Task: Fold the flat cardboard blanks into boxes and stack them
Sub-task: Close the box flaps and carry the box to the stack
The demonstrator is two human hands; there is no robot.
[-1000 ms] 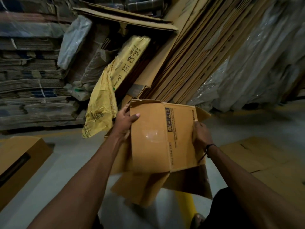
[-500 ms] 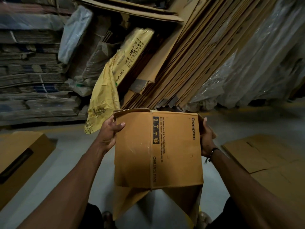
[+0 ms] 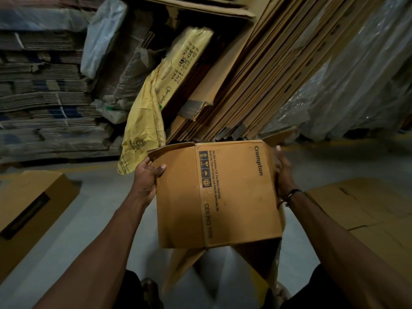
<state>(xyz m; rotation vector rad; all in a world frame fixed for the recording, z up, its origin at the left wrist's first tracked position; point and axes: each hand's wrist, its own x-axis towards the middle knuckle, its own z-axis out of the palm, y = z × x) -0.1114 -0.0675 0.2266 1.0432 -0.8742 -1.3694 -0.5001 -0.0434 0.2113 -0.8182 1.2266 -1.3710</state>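
I hold a brown printed cardboard box (image 3: 231, 197) in mid-air in front of me, opened out into a box shape. My left hand (image 3: 148, 177) grips its left side, thumb curled onto the front face. My right hand (image 3: 282, 172) holds the right side, fingers hidden behind the cardboard. The near flaps (image 3: 185, 264) hang loose below the box, and a far flap (image 3: 278, 136) sticks up at the top right.
A folded box (image 3: 29, 208) lies on the floor at the left. Flat blanks (image 3: 361, 208) lie on the floor at the right. Large cardboard sheets (image 3: 256, 74) lean against the stacks behind, with a yellow sack (image 3: 145, 121) and plastic-wrapped bundles (image 3: 356, 85).
The box has turned so its printed face squares up to me and has come lower and closer. Both hands stayed on its sides, the left thumb now on the front face.
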